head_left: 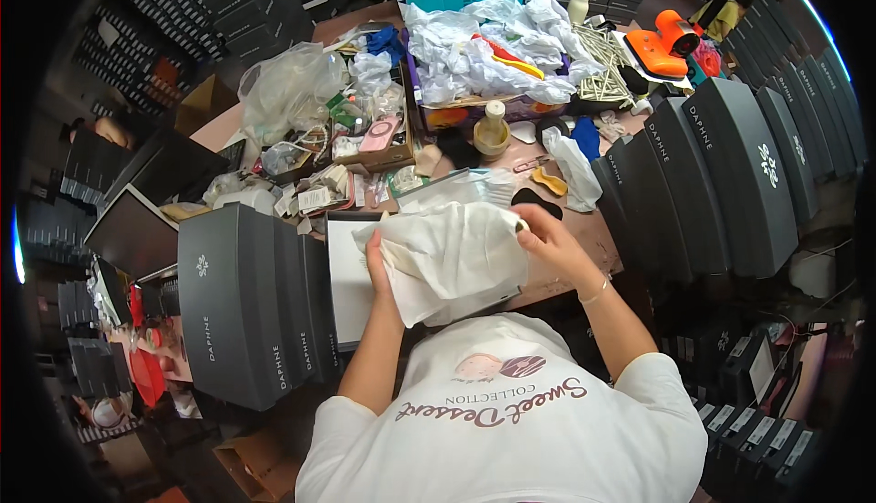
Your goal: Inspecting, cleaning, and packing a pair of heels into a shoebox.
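A creased white cloth bag is stretched between my two hands above the table. My left hand grips its left edge, near a fold that looks like an opening. At the bag's upper right edge, my right hand pinches the cloth, and a small dark bit shows at the fingertips. Below and to the left of the bag lies an open shoe box with a white inside, partly hidden by the cloth and my left hand. A pale sheet of packing paper lies just beyond the bag.
Dark shoe boxes stand in rows at left and right. Beyond are a bin of crumpled paper, a glue bottle in a pot, a pink device, white sticks and an orange tool.
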`<state>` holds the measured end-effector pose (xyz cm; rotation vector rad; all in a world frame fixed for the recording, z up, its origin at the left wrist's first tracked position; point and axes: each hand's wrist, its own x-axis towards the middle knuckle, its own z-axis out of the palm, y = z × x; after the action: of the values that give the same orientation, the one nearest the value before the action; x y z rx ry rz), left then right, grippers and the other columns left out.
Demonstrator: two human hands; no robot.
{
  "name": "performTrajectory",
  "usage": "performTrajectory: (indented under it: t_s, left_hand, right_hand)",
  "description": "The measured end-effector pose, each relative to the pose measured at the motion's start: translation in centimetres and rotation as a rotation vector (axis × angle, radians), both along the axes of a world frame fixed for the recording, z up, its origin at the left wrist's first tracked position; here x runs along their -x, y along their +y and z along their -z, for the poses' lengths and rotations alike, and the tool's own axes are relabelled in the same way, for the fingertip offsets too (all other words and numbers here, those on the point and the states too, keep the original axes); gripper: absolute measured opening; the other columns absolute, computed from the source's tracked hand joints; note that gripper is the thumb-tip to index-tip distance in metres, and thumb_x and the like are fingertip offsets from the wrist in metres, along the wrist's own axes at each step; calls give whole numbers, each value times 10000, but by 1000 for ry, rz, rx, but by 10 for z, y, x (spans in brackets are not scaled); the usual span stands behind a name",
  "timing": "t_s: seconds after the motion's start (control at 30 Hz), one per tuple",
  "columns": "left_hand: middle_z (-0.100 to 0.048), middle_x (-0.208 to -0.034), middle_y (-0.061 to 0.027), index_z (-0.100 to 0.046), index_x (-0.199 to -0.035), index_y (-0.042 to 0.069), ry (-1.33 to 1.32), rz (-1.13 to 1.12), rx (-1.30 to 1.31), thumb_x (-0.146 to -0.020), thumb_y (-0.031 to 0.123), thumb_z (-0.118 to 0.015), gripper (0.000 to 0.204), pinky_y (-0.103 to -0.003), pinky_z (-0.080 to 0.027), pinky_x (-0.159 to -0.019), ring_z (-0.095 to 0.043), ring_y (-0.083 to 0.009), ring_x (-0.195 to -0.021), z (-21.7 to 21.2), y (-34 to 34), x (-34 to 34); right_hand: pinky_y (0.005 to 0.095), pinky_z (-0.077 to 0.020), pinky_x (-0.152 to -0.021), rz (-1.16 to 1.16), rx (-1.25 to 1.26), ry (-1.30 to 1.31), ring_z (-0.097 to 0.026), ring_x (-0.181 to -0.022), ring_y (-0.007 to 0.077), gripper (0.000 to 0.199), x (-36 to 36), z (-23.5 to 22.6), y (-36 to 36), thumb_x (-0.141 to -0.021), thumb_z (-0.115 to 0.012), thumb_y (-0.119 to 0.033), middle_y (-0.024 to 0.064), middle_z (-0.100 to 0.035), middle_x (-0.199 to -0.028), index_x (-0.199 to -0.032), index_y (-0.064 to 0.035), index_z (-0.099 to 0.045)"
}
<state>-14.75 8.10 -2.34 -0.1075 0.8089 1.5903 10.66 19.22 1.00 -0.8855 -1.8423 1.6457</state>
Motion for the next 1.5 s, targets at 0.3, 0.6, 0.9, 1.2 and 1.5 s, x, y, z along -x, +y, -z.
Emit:
performTrajectory:
  t_s: [0.3,0.6,0.9,1.2,1.5]
  left_hand:
    - [-603,-1143,-150,-523,-1217,40,251,-141,-365,-978,444,-355,499,-445,-446,-950,-582,-305,-1040,42,-11,60]
    - [-550,-1183,-167,-434,-1332,-12,1946,945,-444,-868,348,-635,621,-388,-415,-979,-529,-271,-1142,34,13,-43]
    - [-569,-1173,-99,-439,-1269,72,-21,151,2,-925,322,-547,438,-405,-478,-908,-589,-239,-1032,74,18,-74]
    - [-501,-1244,-58,-405,-1310,127,171,-34,143,-938,278,-556,429,-404,-423,-970,-494,-204,-1150,52,-12,-84]
    - [-550,-1230,-113,-447,-1297,29,13,7,132,-949,366,-506,489,-392,-437,-971,-535,-232,-1140,50,-25,-44]
  right_hand:
    - [290,-448,-902,5,421,18,-569,-1032,150,506,-34,26,-29,-976,-476,-370,100,-603,-1180,-1268,41,-519]
    - [296,-425,-914,430,-140,-103,-567,-1062,204,408,-41,8,-33,-948,-543,-285,146,-599,-1151,-1213,24,-569]
    - [402,-419,-906,-7,-337,-200,-539,-1028,357,390,8,4,-35,-860,-626,-301,196,-557,-1127,-1099,7,-617]
    - [413,-449,-829,43,-453,-199,-563,-953,345,309,73,70,-17,-761,-667,-175,187,-591,-1000,-975,36,-596]
    - [449,-394,-948,-359,-529,-89,-520,-1092,361,584,70,36,8,-750,-712,-225,169,-564,-1207,-1253,-8,-507]
